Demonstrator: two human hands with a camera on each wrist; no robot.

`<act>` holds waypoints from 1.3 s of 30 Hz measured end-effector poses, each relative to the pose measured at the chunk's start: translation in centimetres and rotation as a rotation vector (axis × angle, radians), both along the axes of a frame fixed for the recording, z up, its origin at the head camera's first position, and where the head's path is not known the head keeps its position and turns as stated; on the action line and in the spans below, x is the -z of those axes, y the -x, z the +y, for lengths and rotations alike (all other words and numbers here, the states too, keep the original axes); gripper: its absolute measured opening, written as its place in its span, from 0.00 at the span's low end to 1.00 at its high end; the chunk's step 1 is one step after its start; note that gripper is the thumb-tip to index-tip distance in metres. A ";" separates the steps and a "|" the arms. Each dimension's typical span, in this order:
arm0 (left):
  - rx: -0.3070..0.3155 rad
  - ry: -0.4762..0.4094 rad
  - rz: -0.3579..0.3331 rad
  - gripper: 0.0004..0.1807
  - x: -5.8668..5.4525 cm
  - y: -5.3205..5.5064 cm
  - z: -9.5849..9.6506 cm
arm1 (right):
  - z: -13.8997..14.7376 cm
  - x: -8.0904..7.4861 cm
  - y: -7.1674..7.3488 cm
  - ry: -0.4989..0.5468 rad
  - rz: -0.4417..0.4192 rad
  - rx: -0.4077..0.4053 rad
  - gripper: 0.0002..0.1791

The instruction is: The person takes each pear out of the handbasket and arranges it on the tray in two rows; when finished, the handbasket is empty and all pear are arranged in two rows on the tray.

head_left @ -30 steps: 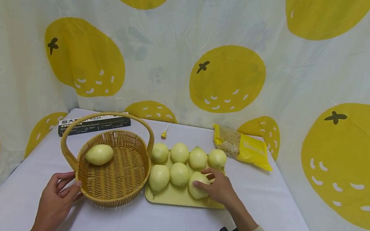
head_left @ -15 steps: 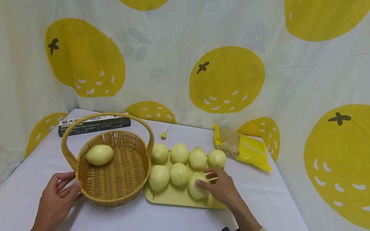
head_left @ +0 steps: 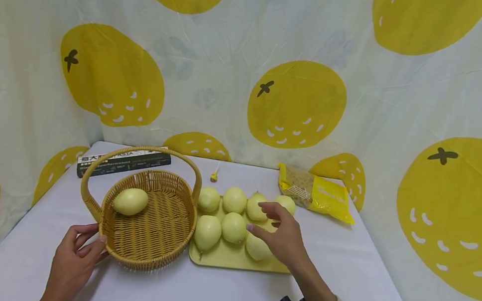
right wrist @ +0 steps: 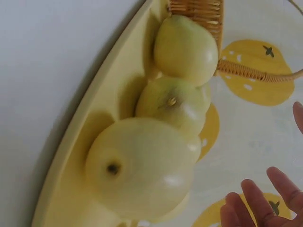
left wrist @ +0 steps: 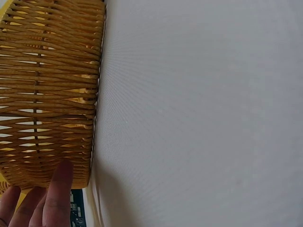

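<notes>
My left hand (head_left: 74, 260) holds the near left side of a round wicker basket (head_left: 142, 254), its thumb at the rim. In the left wrist view the fingertips (left wrist: 60, 189) lie against the woven wall. One pale yellow-green pear (head_left: 131, 202) rests inside the basket, toward the left. My right hand (head_left: 282, 233) hovers over the right part of a yellow tray (head_left: 227, 259), fingers spread and nothing in them. Under it sits the front right pear (head_left: 257, 248), partly hidden by the hand. Several more pears (head_left: 234, 227) stand in two rows on the tray.
A dark pasta box (head_left: 126, 162) lies behind the basket. Behind the tray are a small lollipop (head_left: 214, 176) and a yellow bag of pasta (head_left: 317, 192). The arched basket handle (head_left: 146, 149) rises high. Fruit-print cloth hangs behind the white table (head_left: 187, 294).
My right hand has let go of the front right pear and lifted up from it, fingers spread. That pear stays on the tray. The left hand and basket have not moved.
</notes>
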State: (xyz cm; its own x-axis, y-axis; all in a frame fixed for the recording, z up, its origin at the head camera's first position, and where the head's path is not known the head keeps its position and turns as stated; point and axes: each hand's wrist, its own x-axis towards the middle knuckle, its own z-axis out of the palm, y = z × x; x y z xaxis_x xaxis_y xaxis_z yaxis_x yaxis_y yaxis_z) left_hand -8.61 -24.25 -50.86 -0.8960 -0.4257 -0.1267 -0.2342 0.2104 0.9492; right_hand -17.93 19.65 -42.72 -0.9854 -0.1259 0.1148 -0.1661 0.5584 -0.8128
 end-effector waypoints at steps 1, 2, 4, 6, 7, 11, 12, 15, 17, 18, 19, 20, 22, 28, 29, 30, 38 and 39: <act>0.003 -0.001 0.003 0.30 0.0 0.0 0.0 | -0.3 -0.1 -0.1 0.021 0.014 -0.006 0.34; 0.005 -0.001 0.003 0.30 0.0 0.0 0.0 | -0.6 -0.3 -0.2 0.040 0.029 -0.017 0.34; 0.004 -0.001 0.004 0.29 0.0 0.0 0.0 | -1.3 -0.4 -0.4 0.074 0.060 -0.035 0.35; 0.006 -0.005 0.012 0.29 0.0 0.0 0.0 | -2.1 -0.7 -0.5 0.100 0.081 -0.051 0.36; 0.002 -0.009 0.014 0.29 0.0 0.0 0.0 | -2.5 -0.8 -0.6 0.111 0.092 -0.059 0.36; 0.003 -0.023 0.027 0.29 0.3 0.0 0.0 | -4.1 -1.2 -1.0 0.150 0.119 -0.097 0.37; 0.000 -0.024 0.025 0.29 0.3 0.0 0.0 | -4.5 -1.3 -1.1 0.161 0.119 -0.108 0.37; -0.009 -0.016 0.018 0.28 0.4 0.0 0.1 | -5.7 -1.5 -1.4 0.182 0.116 -0.141 0.37; -0.021 -0.008 0.009 0.28 0.3 0.0 0.2 | -6.5 -1.6 -1.5 0.185 0.111 -0.158 0.37; -0.023 -0.004 0.005 0.28 0.3 0.0 0.1 | -7.0 -1.7 -1.6 0.190 0.111 -0.169 0.36; -0.020 -0.004 0.003 0.29 0.3 0.0 0.1 | -7.4 -1.8 -1.6 0.193 0.109 -0.179 0.36; -0.017 -0.006 0.002 0.30 0.2 0.0 0.0 | -7.9 -1.9 -1.7 0.199 0.109 -0.191 0.36; -0.014 -0.007 -0.004 0.30 0.1 0.0 0.0 | -8.8 -2.1 -1.8 0.204 0.109 -0.215 0.37; 0.003 -0.005 -0.004 0.30 0.1 0.1 -0.2 | -11.5 -2.4 -1.8 0.201 0.114 -0.282 0.38; 0.004 -0.008 -0.004 0.30 0.1 0.1 -0.2 | -11.9 -2.4 -1.8 0.202 0.113 -0.291 0.38; 0.004 -0.011 -0.003 0.30 0.1 0.1 -0.2 | -12.4 -2.4 -1.8 0.198 0.115 -0.298 0.38; 0.004 -0.022 0.010 0.29 0.0 0.0 -0.2 | -15.5 -2.5 -1.3 0.168 0.143 -0.360 0.40; 0.004 -0.024 0.014 0.29 0.0 0.0 -0.2 | -15.9 -2.5 -1.2 0.168 0.150 -0.370 0.40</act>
State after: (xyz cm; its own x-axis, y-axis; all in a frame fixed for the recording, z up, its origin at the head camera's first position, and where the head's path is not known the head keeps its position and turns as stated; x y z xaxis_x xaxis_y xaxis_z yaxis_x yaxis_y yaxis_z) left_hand -8.63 -24.45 -50.86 -0.8992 -0.4193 -0.1245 -0.2204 0.1885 0.9570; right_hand -16.69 3.79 -40.22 -0.8483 -0.4345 0.3028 -0.4536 0.3010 -0.8389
